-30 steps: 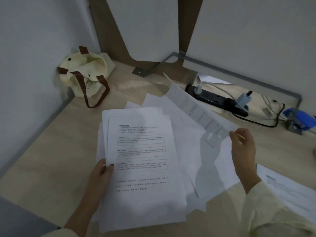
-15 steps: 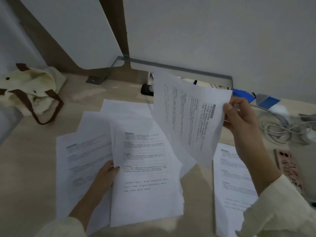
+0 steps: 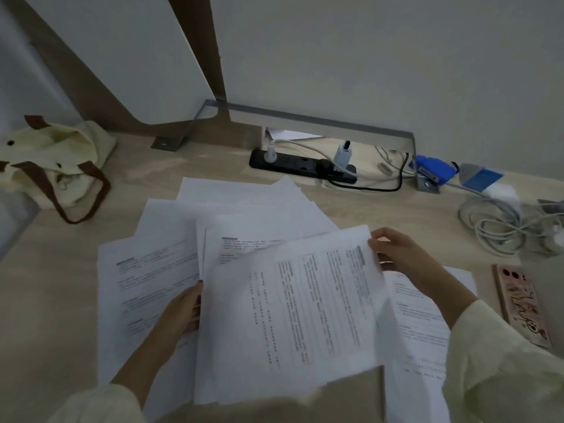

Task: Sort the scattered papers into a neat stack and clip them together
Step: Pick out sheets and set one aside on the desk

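Several white printed papers lie spread over the wooden desk (image 3: 55, 300). My left hand (image 3: 183, 309) grips the left edge of a small paper stack (image 3: 219, 346) near the desk's front. My right hand (image 3: 396, 254) pinches the top right corner of a single printed sheet (image 3: 320, 300), which is turned sideways and lies over the stack. Loose sheets (image 3: 238, 209) fan out behind the stack. One printed sheet (image 3: 143, 285) lies left of my left hand and another printed sheet (image 3: 418, 331) lies under my right forearm. No clip is visible.
A cream tote bag (image 3: 52, 166) with brown straps sits at the far left. A black power strip (image 3: 302, 166) with plugs lies by the back wall. Coiled white cables (image 3: 500, 230) and a blue item (image 3: 433, 169) are at the right, and a pink phone case (image 3: 522, 303).
My right hand has lowered the sheet from up in the air down onto the stack held by my left hand. The camera view has shifted slightly.
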`<state>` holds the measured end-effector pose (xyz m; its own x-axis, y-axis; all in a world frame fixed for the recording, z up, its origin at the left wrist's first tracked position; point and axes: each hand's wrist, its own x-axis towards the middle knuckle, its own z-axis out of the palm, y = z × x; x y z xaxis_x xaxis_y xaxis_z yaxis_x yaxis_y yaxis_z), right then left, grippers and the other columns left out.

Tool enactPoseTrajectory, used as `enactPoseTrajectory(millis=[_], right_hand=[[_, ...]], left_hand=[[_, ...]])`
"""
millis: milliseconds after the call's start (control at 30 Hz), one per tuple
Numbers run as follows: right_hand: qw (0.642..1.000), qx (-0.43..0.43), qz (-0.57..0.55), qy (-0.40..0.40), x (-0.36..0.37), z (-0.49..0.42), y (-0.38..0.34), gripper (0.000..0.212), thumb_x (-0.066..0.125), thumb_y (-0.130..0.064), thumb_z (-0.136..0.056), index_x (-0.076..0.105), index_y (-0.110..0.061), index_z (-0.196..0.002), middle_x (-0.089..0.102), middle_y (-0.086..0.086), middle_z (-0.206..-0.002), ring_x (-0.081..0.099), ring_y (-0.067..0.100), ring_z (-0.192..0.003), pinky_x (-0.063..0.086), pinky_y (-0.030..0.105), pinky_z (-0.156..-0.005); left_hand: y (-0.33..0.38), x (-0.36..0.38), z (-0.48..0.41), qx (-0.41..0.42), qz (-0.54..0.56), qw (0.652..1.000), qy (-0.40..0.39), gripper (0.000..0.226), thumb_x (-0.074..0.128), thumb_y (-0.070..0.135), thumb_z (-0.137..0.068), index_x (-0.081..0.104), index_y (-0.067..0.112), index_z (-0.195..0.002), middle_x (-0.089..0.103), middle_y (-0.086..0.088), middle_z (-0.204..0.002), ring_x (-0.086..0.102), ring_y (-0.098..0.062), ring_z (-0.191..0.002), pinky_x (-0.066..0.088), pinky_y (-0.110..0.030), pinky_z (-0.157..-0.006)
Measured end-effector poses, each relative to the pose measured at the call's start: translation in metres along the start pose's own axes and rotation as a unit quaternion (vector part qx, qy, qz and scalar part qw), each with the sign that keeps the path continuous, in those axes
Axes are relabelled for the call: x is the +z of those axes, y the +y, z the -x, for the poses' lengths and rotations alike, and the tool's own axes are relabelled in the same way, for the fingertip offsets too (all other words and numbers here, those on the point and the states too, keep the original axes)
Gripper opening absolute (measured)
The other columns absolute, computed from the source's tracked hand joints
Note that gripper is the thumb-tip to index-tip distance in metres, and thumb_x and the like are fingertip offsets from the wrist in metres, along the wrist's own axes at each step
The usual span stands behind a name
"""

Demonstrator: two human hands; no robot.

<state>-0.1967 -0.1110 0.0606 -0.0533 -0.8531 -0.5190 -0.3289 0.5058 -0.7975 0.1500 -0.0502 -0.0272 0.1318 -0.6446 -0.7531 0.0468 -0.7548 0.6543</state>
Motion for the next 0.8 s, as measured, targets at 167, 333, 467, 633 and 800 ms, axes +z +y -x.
enactPoseTrajectory(millis=[167, 333, 467, 633, 800], right_hand=[[0.965, -0.063, 0.250, 0.044, 0.035, -0.038, -0.010, 0.009, 0.044, -0.016, -0.095, 0.049, -0.014, -0.088, 0.066, 0.023, -0.089, 0.060, 0.035, -0.079, 0.048, 0.039, -0.073], [0.856, -0.169, 0.487, 0.042, 0.071, -0.059, -0.048, 0.018, 0.030, -0.020, -0.099, 0.046, -0.018, -0.104, 0.058, 0.009, -0.088, 0.050, 0.024, -0.072, 0.036, 0.030, -0.062], [0.799, -0.205, 0.564, 0.027, 0.084, -0.076, -0.068, 0.017, 0.035, -0.014, -0.096, 0.048, -0.017, -0.106, 0.063, 0.010, -0.098, 0.056, 0.027, -0.078, 0.045, 0.036, -0.069], [0.773, -0.263, 0.577, -0.029, 0.106, -0.088, -0.081, 0.017, 0.036, -0.014, -0.097, 0.048, -0.018, -0.107, 0.063, 0.010, -0.100, 0.059, 0.030, -0.085, 0.050, 0.041, -0.074], [0.765, -0.329, 0.550, -0.054, 0.170, -0.089, -0.076, 0.025, 0.042, -0.001, -0.090, 0.049, -0.014, -0.111, 0.058, 0.009, -0.094, 0.059, 0.030, -0.081, 0.044, 0.036, -0.062]], left_hand=[[0.009, -0.001, -0.010, -0.023, 0.053, 0.998, 0.023, 0.026, 0.052, 0.025, -0.092, 0.061, 0.004, -0.105, 0.061, -0.013, -0.103, 0.058, -0.029, -0.085, 0.047, -0.036, -0.074], [0.012, -0.012, -0.020, -0.045, 0.092, 0.994, 0.040, 0.059, 0.040, 0.049, -0.091, 0.049, 0.004, -0.129, 0.056, -0.018, -0.126, 0.056, -0.033, -0.106, 0.042, -0.039, -0.085], [0.014, -0.021, -0.020, -0.024, 0.071, 0.997, 0.019, 0.051, 0.036, 0.054, -0.090, 0.062, 0.012, -0.102, 0.066, -0.006, -0.093, 0.061, -0.020, -0.081, 0.050, -0.032, -0.067], [0.028, -0.016, -0.022, -0.025, 0.009, 0.999, -0.028, 0.023, 0.055, 0.036, -0.089, 0.063, 0.014, -0.086, 0.067, -0.007, -0.087, 0.065, -0.018, -0.074, 0.056, -0.028, -0.063], [0.019, -0.011, -0.030, 0.052, -0.100, 0.992, -0.058, 0.027, 0.069, 0.033, -0.079, 0.058, 0.023, -0.101, 0.068, 0.004, -0.097, 0.067, -0.007, -0.081, 0.055, -0.024, -0.064]])
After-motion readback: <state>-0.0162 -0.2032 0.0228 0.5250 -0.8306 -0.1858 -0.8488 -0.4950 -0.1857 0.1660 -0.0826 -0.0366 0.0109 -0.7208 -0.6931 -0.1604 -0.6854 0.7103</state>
